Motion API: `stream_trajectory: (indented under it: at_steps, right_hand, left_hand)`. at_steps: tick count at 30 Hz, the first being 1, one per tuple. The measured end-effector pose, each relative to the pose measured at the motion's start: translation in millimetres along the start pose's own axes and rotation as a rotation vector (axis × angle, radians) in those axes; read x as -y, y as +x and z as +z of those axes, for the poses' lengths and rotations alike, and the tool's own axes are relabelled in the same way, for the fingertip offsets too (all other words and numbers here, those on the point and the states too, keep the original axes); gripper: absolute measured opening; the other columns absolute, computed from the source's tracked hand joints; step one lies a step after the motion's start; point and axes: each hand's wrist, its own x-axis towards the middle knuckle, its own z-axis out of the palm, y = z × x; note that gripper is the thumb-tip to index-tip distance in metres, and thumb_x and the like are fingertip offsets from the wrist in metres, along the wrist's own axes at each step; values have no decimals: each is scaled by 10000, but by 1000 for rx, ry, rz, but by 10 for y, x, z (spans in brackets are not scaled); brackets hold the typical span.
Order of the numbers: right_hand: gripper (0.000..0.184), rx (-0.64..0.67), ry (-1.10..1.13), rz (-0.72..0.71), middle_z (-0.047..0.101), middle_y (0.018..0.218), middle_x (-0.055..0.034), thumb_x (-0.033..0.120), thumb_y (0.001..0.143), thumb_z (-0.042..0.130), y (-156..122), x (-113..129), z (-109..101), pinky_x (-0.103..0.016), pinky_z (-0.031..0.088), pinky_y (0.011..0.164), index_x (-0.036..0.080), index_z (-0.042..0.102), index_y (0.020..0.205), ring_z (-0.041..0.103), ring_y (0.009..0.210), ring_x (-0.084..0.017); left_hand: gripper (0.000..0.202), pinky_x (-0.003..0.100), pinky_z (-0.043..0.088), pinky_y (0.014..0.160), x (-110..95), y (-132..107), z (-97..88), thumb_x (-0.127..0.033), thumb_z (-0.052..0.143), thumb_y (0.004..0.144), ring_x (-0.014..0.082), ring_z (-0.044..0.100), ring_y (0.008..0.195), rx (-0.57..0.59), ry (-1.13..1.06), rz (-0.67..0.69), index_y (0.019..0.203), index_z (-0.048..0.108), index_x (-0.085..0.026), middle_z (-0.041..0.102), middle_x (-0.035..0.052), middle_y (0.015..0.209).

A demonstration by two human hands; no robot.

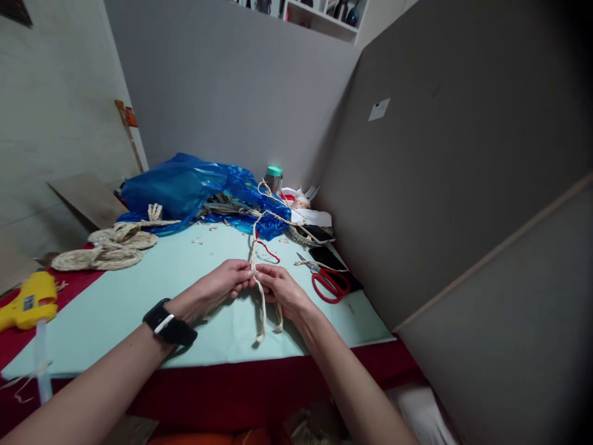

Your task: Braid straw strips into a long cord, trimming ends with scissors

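Both hands meet over the pale green board (139, 296), pinching a braid of tan straw cord (254, 247). My left hand (227, 281), with a black watch on its wrist, grips the braid from the left. My right hand (280, 287) grips it from the right. Loose cord ends (262, 315) hang down from between the fingers toward the board. The braid runs away from me to a tangle of cord beside the blue plastic bag (185, 185). A short red thread (269, 249) lies next to the braid.
Red-handled scissors (330, 283) lie right of my hands, with a black phone (327, 254) behind. Coils of straw rope (106, 247) sit at the left, a yellow glue gun (28, 301) at the far left. A grey partition (440, 185) closes the right side.
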Motion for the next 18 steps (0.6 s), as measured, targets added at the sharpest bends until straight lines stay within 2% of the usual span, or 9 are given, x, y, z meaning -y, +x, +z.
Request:
stream_trajectory:
  at_steps: [3, 6, 8, 11, 14, 18]
  right_hand:
    - [80, -56, -185, -51, 592, 657, 22, 182, 861, 518, -5, -52, 10, -187, 294, 502, 159, 566, 921, 443, 514, -84]
    - [79, -175, -596, -154, 645, 698, -6, 144, 879, 500, -48, -25, 45, -222, 371, 629, 169, 549, 935, 575, 682, -137]
    - [98, -216, -875, -162, 671, 734, -30, 140, 881, 490, -85, 44, 77, -237, 358, 644, 173, 582, 887, 592, 732, -156]
    - [155, -248, -1153, -132, 691, 755, -55, 171, 884, 496, -114, 161, 109, -251, 302, 591, 181, 647, 851, 591, 715, -171]
    - [191, -239, -1278, -162, 709, 770, -67, 202, 886, 524, -98, 237, 86, -259, 303, 602, 186, 708, 839, 599, 712, -173]
    - [191, -190, -1292, -166, 723, 789, -66, 194, 877, 542, -88, 278, 36, -255, 332, 630, 186, 731, 848, 612, 728, -170]
  left_hand:
    - [148, 230, 193, 425, 68, -20, -29, -287, 572, 731, 72, 346, 435, -16, -24, -26, 807, 585, -161, 576, 2, 622]
    - [107, 248, 171, 426, 110, -33, -43, -243, 559, 718, 73, 334, 414, -51, 0, -21, 717, 616, -154, 598, 13, 571]
    - [125, 254, 197, 442, 130, -30, -37, -233, 558, 717, 82, 353, 416, -87, 30, -11, 629, 610, -160, 588, 10, 518]
    - [142, 260, 290, 501, 157, -16, -28, -220, 568, 711, 117, 452, 472, -146, 76, 20, 583, 613, -177, 598, 11, 493]
    - [151, 274, 341, 555, 178, -14, -31, -216, 571, 706, 142, 507, 518, -178, 113, 48, 565, 618, -189, 622, 12, 510]
    - [178, 289, 382, 618, 172, -23, -23, -230, 564, 712, 164, 548, 566, -187, 136, 72, 551, 629, -193, 643, 22, 541]
